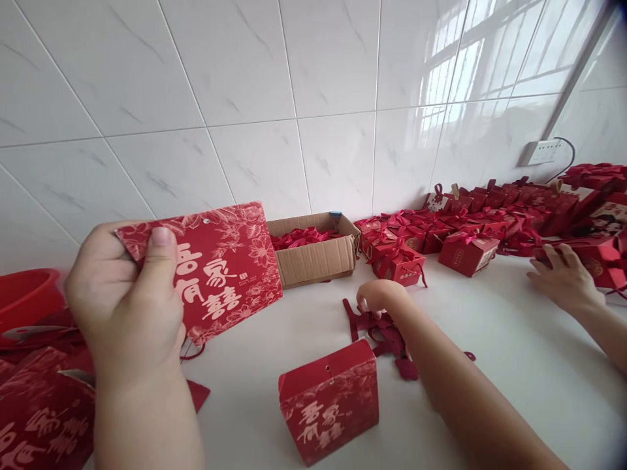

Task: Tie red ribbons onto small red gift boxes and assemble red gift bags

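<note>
My left hand (132, 294) is raised at the left, its thumb pressed over a flat red printed gift box (240, 261) with pale Chinese characters and a small hole near the top edge. My right hand (385, 297) reaches down to a small pile of dark red felt pieces (389, 339) on the table. Its fingers are curled among them, and the tips are partly hidden. In front of me stands an opened-out red gift box (333, 411) of the same print, upright, with a hole in its top.
A cardboard box (316, 261) of red ribbons stands by the tiled wall. Many finished red boxes (470, 253) fill the back right, where another person's hand (565, 277) rests. At left are a red basin (29, 294) and more flat red boxes (44, 411).
</note>
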`<action>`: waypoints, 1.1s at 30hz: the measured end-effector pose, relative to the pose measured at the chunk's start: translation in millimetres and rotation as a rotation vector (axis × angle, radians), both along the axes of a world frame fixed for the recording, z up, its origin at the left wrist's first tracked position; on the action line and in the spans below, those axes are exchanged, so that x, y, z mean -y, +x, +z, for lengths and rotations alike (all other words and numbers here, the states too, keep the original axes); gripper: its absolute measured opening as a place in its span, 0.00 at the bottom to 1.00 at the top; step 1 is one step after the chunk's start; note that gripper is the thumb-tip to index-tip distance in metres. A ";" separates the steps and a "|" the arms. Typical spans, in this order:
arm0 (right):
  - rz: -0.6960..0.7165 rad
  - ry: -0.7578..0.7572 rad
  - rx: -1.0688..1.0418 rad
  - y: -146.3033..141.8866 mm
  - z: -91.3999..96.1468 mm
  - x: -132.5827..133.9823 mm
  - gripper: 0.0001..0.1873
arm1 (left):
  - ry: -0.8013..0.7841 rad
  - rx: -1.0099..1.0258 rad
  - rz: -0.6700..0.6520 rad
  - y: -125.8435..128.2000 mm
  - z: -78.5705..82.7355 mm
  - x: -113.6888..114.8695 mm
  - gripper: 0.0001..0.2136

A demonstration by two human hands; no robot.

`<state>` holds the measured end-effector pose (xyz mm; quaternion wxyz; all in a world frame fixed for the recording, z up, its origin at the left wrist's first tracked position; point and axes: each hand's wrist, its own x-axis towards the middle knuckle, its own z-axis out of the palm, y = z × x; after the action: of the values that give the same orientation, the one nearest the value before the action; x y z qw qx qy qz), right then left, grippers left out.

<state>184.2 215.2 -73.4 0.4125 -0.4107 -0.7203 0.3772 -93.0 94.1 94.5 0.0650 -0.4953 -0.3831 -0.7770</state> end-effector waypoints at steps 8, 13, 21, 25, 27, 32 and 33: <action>0.069 0.141 0.113 -12.5 72.5 31.5 0.07 | -0.219 -0.132 -0.106 1.7 -4.5 0.1 0.03; -0.087 0.435 -0.053 -29.0 103.8 59.0 0.10 | -0.529 -0.612 -0.406 7.1 -10.4 1.6 0.05; -0.009 0.551 -0.233 -49.0 112.5 86.0 0.10 | -0.553 -0.931 -0.737 29.9 -17.0 8.5 0.07; 0.078 0.484 -0.349 -51.7 112.1 85.8 0.13 | -0.527 -0.959 -0.741 31.7 -17.6 10.1 0.08; 0.120 0.409 -0.422 -52.7 112.0 85.3 0.14 | -0.517 -0.951 -0.727 30.4 -17.4 9.8 0.07; 0.168 0.117 -0.552 -57.3 111.2 84.8 0.15 | -0.514 -0.908 -0.702 27.4 -17.8 6.9 0.07; 0.177 0.073 -0.584 -58.3 110.2 84.2 0.15 | -0.512 -0.900 -0.697 26.9 -18.1 6.1 0.06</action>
<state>125.9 131.0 36.8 0.5823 -0.2055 -0.6174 0.4874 -66.0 88.0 76.4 -0.1581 -0.8698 -0.3081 -0.3514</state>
